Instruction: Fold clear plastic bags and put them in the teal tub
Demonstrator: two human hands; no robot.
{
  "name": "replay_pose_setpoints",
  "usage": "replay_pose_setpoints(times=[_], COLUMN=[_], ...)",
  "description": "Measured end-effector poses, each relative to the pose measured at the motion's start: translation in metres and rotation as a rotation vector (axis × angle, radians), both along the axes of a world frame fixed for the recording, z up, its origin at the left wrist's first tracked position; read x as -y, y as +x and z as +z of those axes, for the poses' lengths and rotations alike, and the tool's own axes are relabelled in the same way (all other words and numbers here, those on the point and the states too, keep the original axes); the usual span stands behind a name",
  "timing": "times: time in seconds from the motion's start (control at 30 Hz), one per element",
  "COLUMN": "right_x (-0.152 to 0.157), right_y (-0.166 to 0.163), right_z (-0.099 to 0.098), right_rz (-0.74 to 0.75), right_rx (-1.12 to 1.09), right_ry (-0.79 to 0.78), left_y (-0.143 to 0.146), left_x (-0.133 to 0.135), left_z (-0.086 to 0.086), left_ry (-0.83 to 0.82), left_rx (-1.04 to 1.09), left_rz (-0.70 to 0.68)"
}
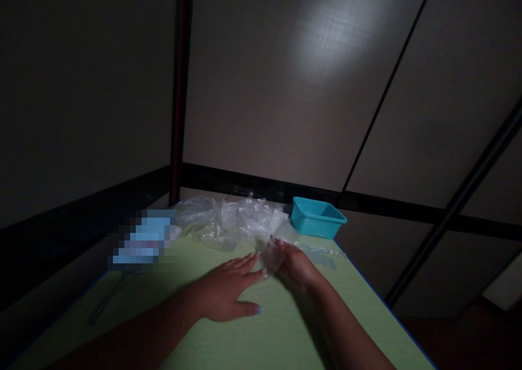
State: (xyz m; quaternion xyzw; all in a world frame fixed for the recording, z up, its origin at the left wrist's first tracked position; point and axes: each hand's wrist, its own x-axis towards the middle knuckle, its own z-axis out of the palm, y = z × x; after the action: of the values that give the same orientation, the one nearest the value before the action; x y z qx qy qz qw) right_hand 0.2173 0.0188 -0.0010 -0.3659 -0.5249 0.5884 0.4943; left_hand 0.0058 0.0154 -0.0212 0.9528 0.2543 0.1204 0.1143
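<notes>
My right hand [297, 264] has its fingers closed on a clear plastic bag [269, 257], held just above the table. Flat and palm down, my left hand [232, 285] has its fingers spread, and its fingertips reach the near left edge of that bag. Whether they press on the bag or only lie beside it, I cannot tell. Behind both hands lies a crumpled heap of clear plastic bags [236, 220]. Another flat clear bag [322, 256] rests to the right of my right hand.
A turquoise plastic basin [316, 226] stands at the table's far right corner. On the left is a blurred-out light blue item [144, 239], with a thin dark object [108, 299] before it. The pale green table [244, 343] has blue edges; dark panelled walls [265, 87] rise behind.
</notes>
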Motion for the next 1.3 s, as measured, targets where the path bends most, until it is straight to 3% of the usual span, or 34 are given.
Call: replay_pose_setpoints(times=[0.17, 0.33, 0.57, 0.7, 0.83, 0.93, 1.13, 1.3], right_x=[0.006, 0.017, 0.014, 0.022, 0.034, 0.036, 0.027, 0.018], right_y=[-0.003, -0.012, -0.02, -0.022, -0.024, -0.022, -0.002, 0.005], right_z=[0.011, 0.023, 0.009, 0.008, 0.015, 0.018, 0.017, 0.011], right_rz=[-0.027, 0.079, 0.179, 0.208, 0.305, 0.31, 0.244, 0.137], right_rx=[-0.134, -0.156, -0.069, 0.261, 0.67, 0.833, 0.905, 0.768], right_ry=[-0.169, -0.196, -0.061, 0.113, 0.388, 0.504, 0.498, 0.475], left_y=[0.0, 0.001, 0.003, 0.004, 0.004, 0.003, 0.005, 0.003], left_x=[-0.002, 0.0, 0.003, 0.005, 0.007, 0.008, 0.008, 0.004], left_z=[-0.002, 0.0, 0.005, 0.008, 0.009, 0.009, 0.013, 0.008], left_ry=[0.003, -0.001, 0.016, 0.048, 0.077, 0.093, 0.087, 0.043], left_rx=[0.002, -0.036, -0.015, 0.029, 0.091, 0.097, 0.013, -0.041], left_rz=[-0.004, 0.003, 0.006, -0.013, -0.042, -0.018, -0.01, 0.015])
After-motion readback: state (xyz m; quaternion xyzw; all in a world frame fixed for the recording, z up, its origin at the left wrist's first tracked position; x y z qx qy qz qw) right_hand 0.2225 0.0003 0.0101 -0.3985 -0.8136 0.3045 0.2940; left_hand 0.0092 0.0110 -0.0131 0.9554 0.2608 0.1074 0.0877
